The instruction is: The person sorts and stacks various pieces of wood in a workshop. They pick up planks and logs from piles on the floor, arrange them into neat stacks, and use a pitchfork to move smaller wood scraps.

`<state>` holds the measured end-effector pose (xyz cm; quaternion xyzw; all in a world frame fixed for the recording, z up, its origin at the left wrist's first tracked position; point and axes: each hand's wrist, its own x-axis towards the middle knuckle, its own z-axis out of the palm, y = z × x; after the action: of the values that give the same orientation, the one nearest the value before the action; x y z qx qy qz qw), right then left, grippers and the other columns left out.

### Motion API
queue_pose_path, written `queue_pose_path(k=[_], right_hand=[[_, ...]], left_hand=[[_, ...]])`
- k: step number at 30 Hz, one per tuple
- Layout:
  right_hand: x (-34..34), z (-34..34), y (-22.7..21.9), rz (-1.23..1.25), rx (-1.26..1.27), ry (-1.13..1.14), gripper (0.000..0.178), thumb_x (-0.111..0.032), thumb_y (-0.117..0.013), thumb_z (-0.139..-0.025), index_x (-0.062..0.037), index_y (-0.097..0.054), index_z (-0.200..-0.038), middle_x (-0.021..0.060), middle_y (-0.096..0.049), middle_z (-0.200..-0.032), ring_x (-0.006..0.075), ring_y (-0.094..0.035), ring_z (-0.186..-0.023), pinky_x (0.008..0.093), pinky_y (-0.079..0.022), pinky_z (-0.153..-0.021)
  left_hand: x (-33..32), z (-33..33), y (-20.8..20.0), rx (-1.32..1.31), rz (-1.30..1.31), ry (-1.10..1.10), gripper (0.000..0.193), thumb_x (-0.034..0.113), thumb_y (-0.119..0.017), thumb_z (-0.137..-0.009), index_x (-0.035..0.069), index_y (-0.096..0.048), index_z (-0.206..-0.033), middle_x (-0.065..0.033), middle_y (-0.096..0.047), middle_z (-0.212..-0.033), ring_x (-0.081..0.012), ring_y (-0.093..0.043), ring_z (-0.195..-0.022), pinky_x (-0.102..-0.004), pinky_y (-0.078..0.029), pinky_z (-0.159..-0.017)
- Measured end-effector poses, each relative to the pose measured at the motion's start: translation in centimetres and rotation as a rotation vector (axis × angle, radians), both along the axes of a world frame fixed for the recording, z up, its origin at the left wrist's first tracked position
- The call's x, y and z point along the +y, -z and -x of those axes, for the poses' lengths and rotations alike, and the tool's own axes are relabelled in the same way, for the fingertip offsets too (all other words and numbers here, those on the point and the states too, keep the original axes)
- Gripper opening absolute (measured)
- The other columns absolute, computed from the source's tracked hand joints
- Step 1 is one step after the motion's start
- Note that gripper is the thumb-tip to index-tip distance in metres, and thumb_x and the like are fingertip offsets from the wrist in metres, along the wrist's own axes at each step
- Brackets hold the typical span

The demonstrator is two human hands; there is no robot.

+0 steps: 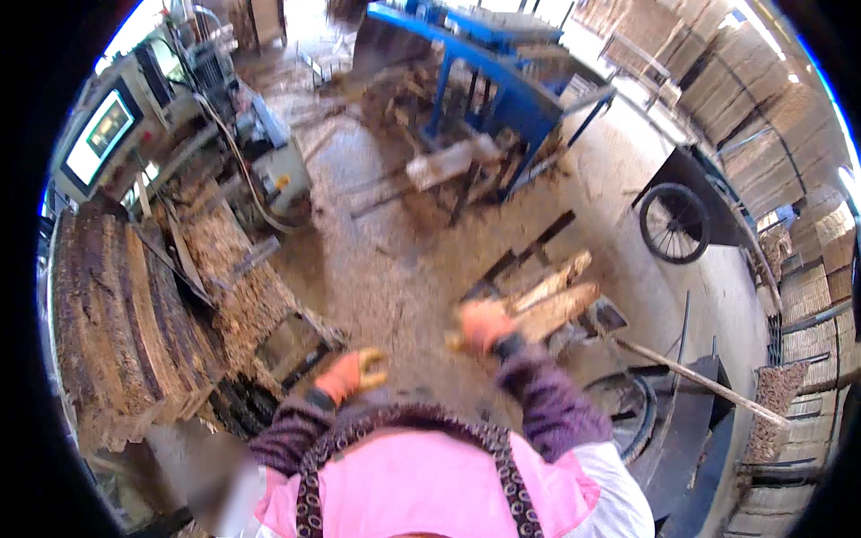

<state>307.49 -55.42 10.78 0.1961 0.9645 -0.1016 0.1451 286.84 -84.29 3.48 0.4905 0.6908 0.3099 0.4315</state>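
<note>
Wood (560,308), in long pale pieces, lies to the person's right with its near ends close by the right hand (484,326). The pieces sit side by side over a dark metal frame (542,238), which probably serves to keep them off the littered floor (359,260) and within arm's reach. On the other side, a stack of boards (126,314) stands with its edges roughly lined up, likely for tidy storage beside the machine with the lit screen (99,139). The spoked wheel (674,224) of a dark cart stands farther right, perhaps parked there to leave the walkway free.

Both hands wear orange gloves with yellow fingertips. The left hand (346,375) is held low in front of the body, its fingers loosely bent and a gap between thumb and fingers; nothing shows in it, so its grasp looks released. The right hand is blurred and covers the near ends of the wood, so I cannot tell whether it clasps a piece, merely touches one or stays apart from it.
</note>
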Motion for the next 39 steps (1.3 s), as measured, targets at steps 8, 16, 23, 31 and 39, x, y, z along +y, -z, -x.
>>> queue_pose_path(k=[8,16,23,31,39], right_hand=[[10.3,21.0,-16.4,-0.031,0.173,-0.354,0.046,-0.045,-0.071,-0.082,-0.0045,-0.067,-0.104,0.0158,-0.068,-0.105,0.0358,-0.067,-0.103,0.0493,-0.055,-0.084],[17.5,39.1,-18.0,0.023,0.185,-0.674,0.039,-0.039,-0.069,-0.085,-0.0036,-0.065,-0.101,0.0142,-0.067,-0.097,0.0350,-0.068,-0.093,0.0483,-0.056,-0.075],[24.0,53.0,-22.5,-0.020,0.065,-0.935,0.032,-0.035,-0.069,-0.085,-0.0055,-0.067,-0.096,0.0102,-0.067,-0.096,0.0300,-0.068,-0.093,0.0454,-0.055,-0.070],[31.4,65.0,-31.4,0.145,0.301,-1.371,0.017,-0.027,-0.066,-0.085,-0.0113,-0.067,-0.089,0.0064,-0.065,-0.091,0.0250,-0.066,-0.087,0.0428,-0.052,-0.072],[41.8,81.6,-29.0,0.140,0.449,-1.351,0.017,-0.025,-0.066,-0.080,-0.0103,-0.068,-0.088,0.0075,-0.065,-0.087,0.0249,-0.066,-0.083,0.0411,-0.052,-0.069]], left_hand=[[11.5,8.0,3.7,-0.032,0.067,-0.088,0.061,0.039,-0.076,-0.084,0.003,-0.062,-0.132,-0.0215,-0.069,-0.124,-0.0323,-0.066,-0.117,-0.0407,-0.051,-0.100],[23.9,19.1,9.0,-0.022,-0.008,-0.244,0.060,0.041,-0.074,-0.083,0.008,-0.063,-0.132,-0.0221,-0.068,-0.126,-0.0388,-0.064,-0.118,-0.0451,-0.052,-0.099],[29.7,29.9,9.1,0.358,-0.193,-0.423,0.058,0.037,-0.076,-0.081,0.004,-0.063,-0.128,-0.0238,-0.070,-0.115,-0.0404,-0.067,-0.108,-0.0468,-0.054,-0.092],[39.7,41.0,4.3,0.039,0.211,-0.543,0.059,0.037,-0.076,-0.082,0.004,-0.063,-0.129,-0.0231,-0.070,-0.118,-0.0377,-0.067,-0.111,-0.0450,-0.053,-0.095],[49.1,58.0,1.4,-0.015,0.322,-0.689,0.059,0.036,-0.076,-0.083,0.004,-0.062,-0.130,-0.0224,-0.069,-0.122,-0.0349,-0.066,-0.115,-0.0432,-0.052,-0.098]])
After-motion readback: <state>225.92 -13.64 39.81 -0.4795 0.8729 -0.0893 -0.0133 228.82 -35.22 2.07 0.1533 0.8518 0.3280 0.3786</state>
